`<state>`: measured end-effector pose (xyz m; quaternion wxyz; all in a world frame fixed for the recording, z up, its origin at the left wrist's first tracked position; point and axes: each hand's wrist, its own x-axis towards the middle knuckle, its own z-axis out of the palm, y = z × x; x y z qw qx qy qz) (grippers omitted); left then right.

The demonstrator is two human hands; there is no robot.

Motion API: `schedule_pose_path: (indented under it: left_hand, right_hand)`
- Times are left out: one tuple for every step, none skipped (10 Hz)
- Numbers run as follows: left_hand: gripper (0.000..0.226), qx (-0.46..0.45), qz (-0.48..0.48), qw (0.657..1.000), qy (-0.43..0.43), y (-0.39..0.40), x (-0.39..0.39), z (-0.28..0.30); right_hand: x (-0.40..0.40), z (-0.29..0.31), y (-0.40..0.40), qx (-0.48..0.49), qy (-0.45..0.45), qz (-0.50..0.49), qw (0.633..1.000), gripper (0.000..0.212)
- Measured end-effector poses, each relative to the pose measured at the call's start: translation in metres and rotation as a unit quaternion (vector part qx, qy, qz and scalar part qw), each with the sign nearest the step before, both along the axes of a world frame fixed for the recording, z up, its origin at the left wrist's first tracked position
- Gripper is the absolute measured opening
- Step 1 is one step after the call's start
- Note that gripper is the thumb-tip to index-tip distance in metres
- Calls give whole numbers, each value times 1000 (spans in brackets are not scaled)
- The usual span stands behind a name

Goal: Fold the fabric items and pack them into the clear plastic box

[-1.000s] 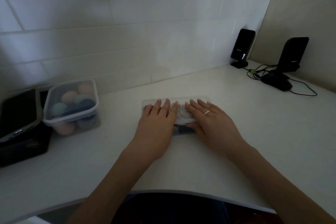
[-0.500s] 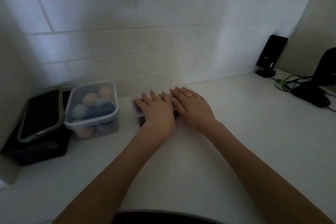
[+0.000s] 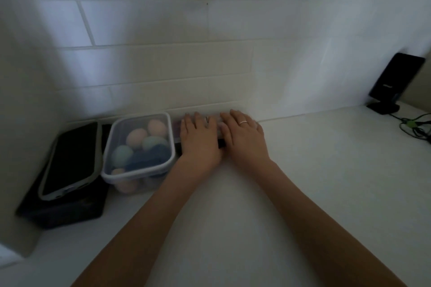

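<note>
A small clear plastic box [image 3: 176, 128] with its lid on stands at the back of the white counter, against the tiled wall. My left hand [image 3: 200, 141] and my right hand [image 3: 245, 140] lie flat on its lid, side by side, and cover most of it. Something dark shows through the box's front wall between my wrists; the contents are otherwise hidden. The box touches, or nearly touches, a larger lidded clear box [image 3: 140, 172] on its left, which holds several rolled pastel and blue fabric items.
Left of the larger box, a dark device in a grey case [image 3: 70, 161] lies on a black box [image 3: 65, 213] in the corner. A black speaker [image 3: 394, 81] and tangled cables [image 3: 417, 127] sit at the far right. White counter [image 3: 303, 193] stretches toward me.
Both hands have slid the small box from the middle of the counter back and left, up to the wall beside the larger box. The view has turned left.
</note>
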<state>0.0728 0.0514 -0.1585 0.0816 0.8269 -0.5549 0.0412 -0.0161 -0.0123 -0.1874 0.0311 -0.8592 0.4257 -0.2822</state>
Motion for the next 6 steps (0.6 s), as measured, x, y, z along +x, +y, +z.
schedule_pose_path:
  left_hand:
    - [70,-11,-3,1000,4,-2,4,-3]
    - [62,-26,-3,1000,8,-4,6,-5]
    - [64,-27,-3,1000,1,-6,7,-7]
    - [70,-31,2,1000,6,-5,7,-7]
    - [71,-38,-3,999,16,-3,6,-7]
    - [67,-111,-43,982,150,3,3,7]
  right_hand:
    - [-1,-8,-7,-22,-28,37,999,61]
    - [-12,-9,-18,-21,-40,118,992,51]
    - [-24,-8,-26,-21,-81,191,978,40]
    - [-26,-3,-23,-7,-98,195,976,36]
    - [-28,1,-18,24,-44,157,986,38]
    - [-36,32,-17,76,-129,155,977,34]
